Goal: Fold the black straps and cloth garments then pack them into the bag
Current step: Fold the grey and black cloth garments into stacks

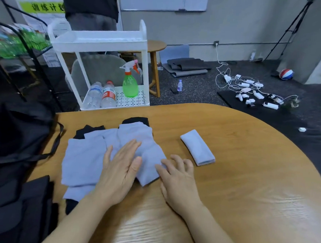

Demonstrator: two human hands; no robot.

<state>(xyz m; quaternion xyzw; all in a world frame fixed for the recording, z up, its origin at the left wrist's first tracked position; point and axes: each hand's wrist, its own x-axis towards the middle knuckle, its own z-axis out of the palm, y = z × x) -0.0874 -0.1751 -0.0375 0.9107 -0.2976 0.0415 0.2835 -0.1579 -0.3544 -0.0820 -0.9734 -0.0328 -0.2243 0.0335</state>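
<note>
Several pale blue cloth pieces (84, 160) lie overlapping on the wooden table (246, 161), with black pieces (90, 130) showing under their far edges. My left hand (119, 173) lies flat, fingers straight, pressing on the middle blue cloth. My right hand (177, 179) rests beside it, its thumb on the right edge of that cloth (151, 154) and its fingers loosely curled on the table. One blue cloth (198, 147) lies folded apart at the right. A black bag (15, 133) with a strap sits at the table's left edge.
A white cart (100, 41) with bottles and a green spray bottle (130, 83) stands beyond the table. A person stands behind it. Chargers and cables (249, 88) lie on the dark floor. More black fabric (23, 207) sits at the lower left.
</note>
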